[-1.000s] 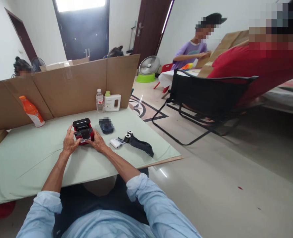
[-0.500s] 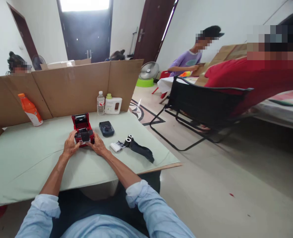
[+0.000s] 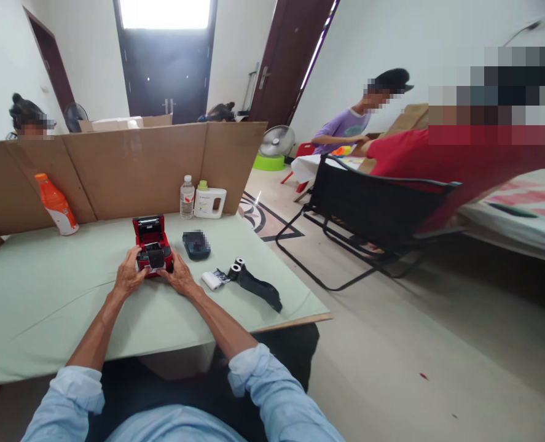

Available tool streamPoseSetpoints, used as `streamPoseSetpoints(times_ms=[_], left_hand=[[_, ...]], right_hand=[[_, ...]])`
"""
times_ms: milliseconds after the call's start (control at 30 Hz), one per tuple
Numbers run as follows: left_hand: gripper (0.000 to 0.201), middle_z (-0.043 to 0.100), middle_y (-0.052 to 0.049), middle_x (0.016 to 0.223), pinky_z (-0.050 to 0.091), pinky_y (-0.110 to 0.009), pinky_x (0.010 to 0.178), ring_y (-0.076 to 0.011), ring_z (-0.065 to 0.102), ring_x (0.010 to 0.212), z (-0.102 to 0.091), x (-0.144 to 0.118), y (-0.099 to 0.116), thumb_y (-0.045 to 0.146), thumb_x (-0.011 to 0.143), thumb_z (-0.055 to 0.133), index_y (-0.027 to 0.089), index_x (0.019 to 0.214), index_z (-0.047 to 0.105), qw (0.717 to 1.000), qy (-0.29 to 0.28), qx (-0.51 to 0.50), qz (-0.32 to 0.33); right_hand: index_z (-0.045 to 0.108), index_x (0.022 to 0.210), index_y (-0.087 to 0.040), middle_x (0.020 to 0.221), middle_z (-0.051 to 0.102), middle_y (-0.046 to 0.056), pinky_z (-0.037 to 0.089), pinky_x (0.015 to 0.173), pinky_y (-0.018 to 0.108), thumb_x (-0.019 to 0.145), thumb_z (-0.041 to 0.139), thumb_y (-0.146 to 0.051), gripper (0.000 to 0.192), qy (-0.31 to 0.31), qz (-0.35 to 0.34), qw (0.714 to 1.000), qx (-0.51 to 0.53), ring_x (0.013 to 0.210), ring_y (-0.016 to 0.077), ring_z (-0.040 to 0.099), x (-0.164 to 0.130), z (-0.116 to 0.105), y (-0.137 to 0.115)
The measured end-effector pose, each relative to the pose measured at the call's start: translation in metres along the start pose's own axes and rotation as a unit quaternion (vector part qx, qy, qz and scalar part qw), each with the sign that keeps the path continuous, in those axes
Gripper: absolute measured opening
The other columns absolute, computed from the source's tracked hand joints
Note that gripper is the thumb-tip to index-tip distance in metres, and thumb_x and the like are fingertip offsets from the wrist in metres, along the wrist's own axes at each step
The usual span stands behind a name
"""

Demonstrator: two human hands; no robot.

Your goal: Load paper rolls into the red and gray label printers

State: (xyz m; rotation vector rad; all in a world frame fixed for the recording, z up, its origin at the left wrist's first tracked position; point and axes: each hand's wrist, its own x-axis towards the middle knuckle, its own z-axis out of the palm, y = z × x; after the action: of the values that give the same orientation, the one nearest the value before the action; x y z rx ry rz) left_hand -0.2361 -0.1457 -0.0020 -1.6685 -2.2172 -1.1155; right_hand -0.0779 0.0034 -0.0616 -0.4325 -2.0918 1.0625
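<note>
A small red and black label printer (image 3: 150,230) stands on the table with its lid tipped up and back. My left hand (image 3: 128,274) is closed around its left side, thumb at the front edge. On the opposite side my right hand (image 3: 180,277) grips it too, its thumb also near the front. Between the thumbs lies a dark part with a pale strip below, too small to make out. To the right of the printer rests a dark blue boxy device (image 3: 196,245). Nearer my right forearm are a white roll (image 3: 213,280) and a black ribbon (image 3: 258,288) on small rolls.
A cardboard screen (image 3: 134,166) closes the table's (image 3: 60,294) far side. Before it stand an orange bottle (image 3: 56,205), a water bottle (image 3: 187,197) and a white jug (image 3: 210,202). Right of the table are a black folding chair (image 3: 368,215) and two people.
The camera view has shifted slightly. Both hands keep their hold on the printer, which stays in place with its lid up. The person in red has leaned further left.
</note>
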Motion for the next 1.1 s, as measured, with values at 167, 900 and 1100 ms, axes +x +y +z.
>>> streamPoseSetpoints(times_ms=[167, 900, 1100], left_hand=[[0.065, 0.055, -0.013, 0.156, 0.062, -0.046, 0.099, -0.0333, 0.058, 0.139, -0.001, 0.001, 0.000, 0.025, 0.082, 0.070, 0.023, 0.144, 0.051, 1.000, 0.001, -0.001, -0.003], [0.070, 0.055, -0.013, 0.156, 0.064, -0.035, 0.076, -0.0312, 0.064, 0.130, -0.002, 0.004, 0.003, 0.026, 0.081, 0.070, 0.023, 0.148, 0.050, 1.000, 0.003, -0.004, -0.001], [0.069, 0.053, -0.015, 0.157, 0.064, -0.037, 0.081, -0.0319, 0.062, 0.133, -0.003, 0.005, 0.003, 0.028, 0.083, 0.070, 0.022, 0.149, 0.049, 1.000, -0.003, -0.006, -0.010]], right_hand=[[0.032, 0.162, -0.021, 0.156, 0.053, 0.019, 0.043, 0.120, 0.054, 0.086, 0.079, -0.049, 0.094, 0.000, 0.005, 1.000, -0.004, 0.146, 0.0356, 0.050, 0.002, 0.000, -0.001], [0.032, 0.162, -0.022, 0.154, 0.054, 0.016, 0.042, 0.120, 0.051, 0.087, 0.079, -0.050, 0.093, 0.002, 0.007, 1.000, -0.011, 0.144, 0.0334, 0.051, 0.006, -0.002, -0.003], [0.035, 0.161, -0.023, 0.151, 0.056, 0.015, 0.043, 0.119, 0.050, 0.087, 0.079, -0.049, 0.090, -0.001, 0.010, 1.000, -0.005, 0.141, 0.0324, 0.053, 0.004, -0.005, -0.012]])
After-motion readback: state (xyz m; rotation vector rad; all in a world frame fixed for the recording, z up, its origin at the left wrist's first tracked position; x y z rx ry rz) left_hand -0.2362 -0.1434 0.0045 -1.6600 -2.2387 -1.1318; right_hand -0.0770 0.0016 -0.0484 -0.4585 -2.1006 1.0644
